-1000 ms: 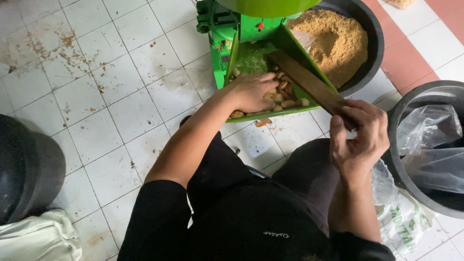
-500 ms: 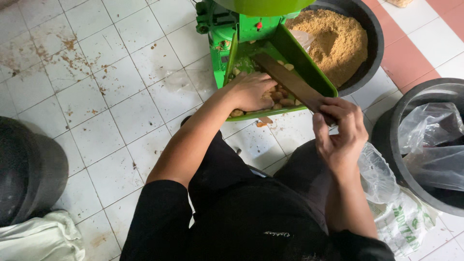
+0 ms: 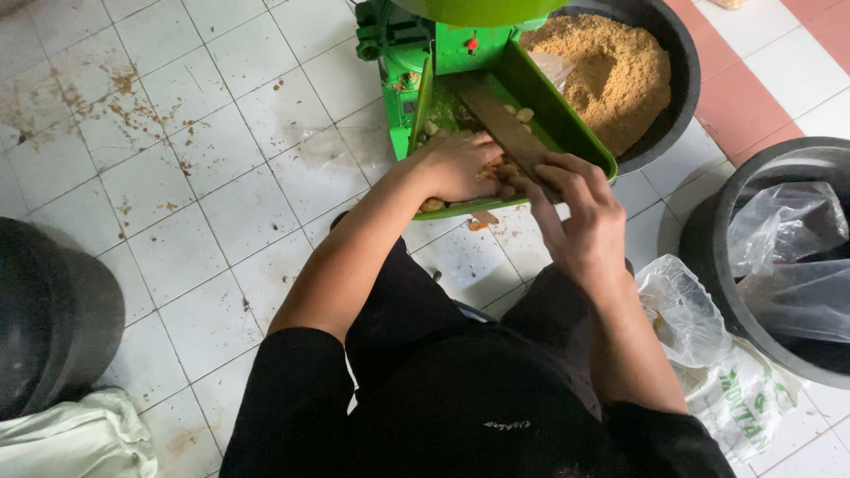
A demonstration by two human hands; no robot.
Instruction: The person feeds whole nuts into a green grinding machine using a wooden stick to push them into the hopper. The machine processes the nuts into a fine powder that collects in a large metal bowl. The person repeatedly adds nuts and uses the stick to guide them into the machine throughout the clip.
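A green grinding machine [image 3: 425, 44] stands on the tiled floor with a slanted green feed tray [image 3: 567, 124] in front of it. My left hand [image 3: 460, 164] rests in the tray on a heap of pale tan pieces [image 3: 509, 168], fingers curled over them. My right hand [image 3: 580, 217] grips the near end of a flat brown wooden stick [image 3: 500, 124], which lies along the tray and points toward the machine's mouth. A few loose pieces [image 3: 522, 113] lie beside the stick.
A black tub of brown ground meal [image 3: 611, 71] sits behind the tray. A black bucket lined with clear plastic [image 3: 788, 257] stands at right, a printed plastic bag [image 3: 717, 372] beside it. A dark bin [image 3: 53, 319] and white sack [image 3: 80, 438] are at left.
My right hand has moved left and forward, sliding the wooden stick deeper into the tray toward the machine. My left hand stays on the pieces in the tray.
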